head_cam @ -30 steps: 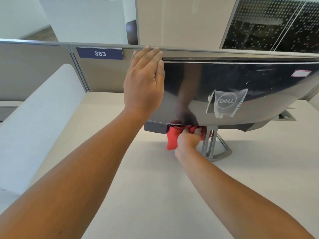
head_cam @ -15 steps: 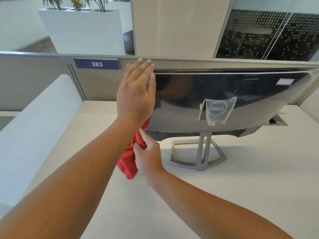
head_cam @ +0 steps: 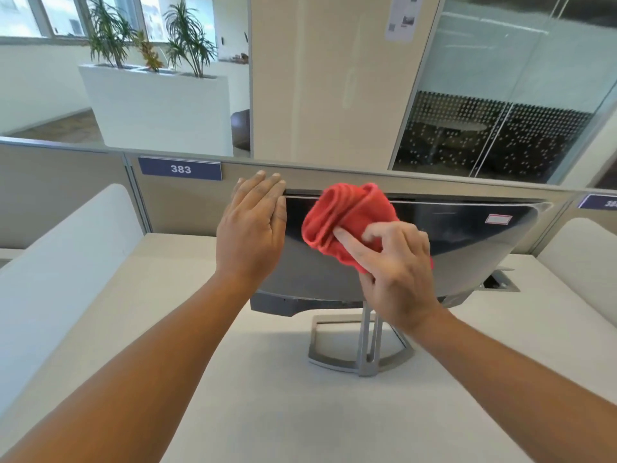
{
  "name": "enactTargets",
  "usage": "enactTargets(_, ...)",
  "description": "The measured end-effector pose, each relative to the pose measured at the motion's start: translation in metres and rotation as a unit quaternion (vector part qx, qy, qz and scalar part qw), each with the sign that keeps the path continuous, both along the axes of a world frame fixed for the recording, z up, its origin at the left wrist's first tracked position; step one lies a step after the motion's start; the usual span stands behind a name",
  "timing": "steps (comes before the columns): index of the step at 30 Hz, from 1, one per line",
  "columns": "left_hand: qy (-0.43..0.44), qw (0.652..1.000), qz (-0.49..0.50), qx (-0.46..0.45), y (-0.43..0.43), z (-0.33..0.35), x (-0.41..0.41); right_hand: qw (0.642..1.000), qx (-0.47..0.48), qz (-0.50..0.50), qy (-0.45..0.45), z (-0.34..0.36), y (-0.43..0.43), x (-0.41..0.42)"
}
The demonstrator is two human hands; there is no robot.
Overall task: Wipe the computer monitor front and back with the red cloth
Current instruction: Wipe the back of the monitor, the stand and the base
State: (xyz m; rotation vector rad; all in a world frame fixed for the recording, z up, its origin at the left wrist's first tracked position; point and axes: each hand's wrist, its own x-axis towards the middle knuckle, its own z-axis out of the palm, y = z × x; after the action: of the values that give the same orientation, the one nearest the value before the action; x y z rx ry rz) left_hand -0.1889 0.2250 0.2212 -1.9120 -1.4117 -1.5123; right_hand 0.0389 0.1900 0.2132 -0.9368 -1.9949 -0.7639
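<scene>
Monitor (head_cam: pixel 467 248) spans left-right, back facing camera; left hand (head_cam: pixel 248 235) flat; right hand (head_cam: pixel 397 279) grips red cloth (head_cam: pixel 347 215).

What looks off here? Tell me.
The monitor stands back to front: its glossy rear and stand face the person, screen toward the partition. Left hand rests on its top corner; right hand grips the red cloth over it.

Shows only the back of the monitor (head_cam: pixel 467 248); faces away, so no view of the screen. Covers its left edge with the left hand (head_cam: pixel 250 235), its middle with the cloth (head_cam: pixel 347 215) and right hand (head_cam: pixel 397 272). Hides the stand's (head_cam: pixel 337 349) top behind the right wrist. Blurs the sticker (head_cam: pixel 498 219) past reading. Cuts the right nameplate (head_cam: pixel 599 202) at the edge. Leaves the pillar's paper (head_cam: pixel 400 18) too small to read.
</scene>
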Motion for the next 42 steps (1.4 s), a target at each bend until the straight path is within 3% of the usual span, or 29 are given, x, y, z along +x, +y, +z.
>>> enactTargets(3,-0.005,1.0,0.0,-0.007,0.0,0.0,0.001,0.988,0.025,-0.012,-0.15,-0.001,0.029,0.006)
enactTargets(6,0.001,1.0,0.001,-0.017,0.001,0.001,-0.002,0.954,0.03,0.031,-0.296,-0.015,0.046,0.017)
enactTargets(8,0.008,1.0,0.003,-0.022,0.002,0.001,-0.003,0.936,0.022,0.035,-0.349,-0.025,0.049,0.036)
enactTargets(13,-0.013,0.999,0.009,-0.038,0.0,0.002,0.002,0.985,0.015,0.011,-0.17,-0.008,0.055,0.075)
enactTargets(19,-0.041,0.997,0.004,-0.072,-0.003,0.01,0.003,0.996,-0.086,-0.022,-0.029,0.039,0.058,-0.01)
enactTargets(23,-0.071,0.994,-0.007,-0.08,-0.003,0.009,0.003,0.993,-0.057,0.0,-0.099,0.035,0.06,-0.049)
enactTargets(29,-0.042,0.997,0.002,-0.065,0.0,0.011,0.009,0.983,0.031,0.043,-0.174,0.025,0.074,0.002)
enactTargets(37,-0.013,0.995,0.079,-0.06,-0.001,0.015,0.017,0.993,0.064,-0.045,-0.089,-0.004,0.084,0.158)
enactTargets(40,0.072,0.984,0.156,-0.045,-0.002,0.015,0.04,0.997,0.032,-0.042,-0.057,0.003,0.079,0.182)
enactTargets(42,0.127,0.98,0.15,-0.035,-0.001,0.013,0.066,0.998,0.035,-0.036,-0.039,0.009,0.074,0.176)
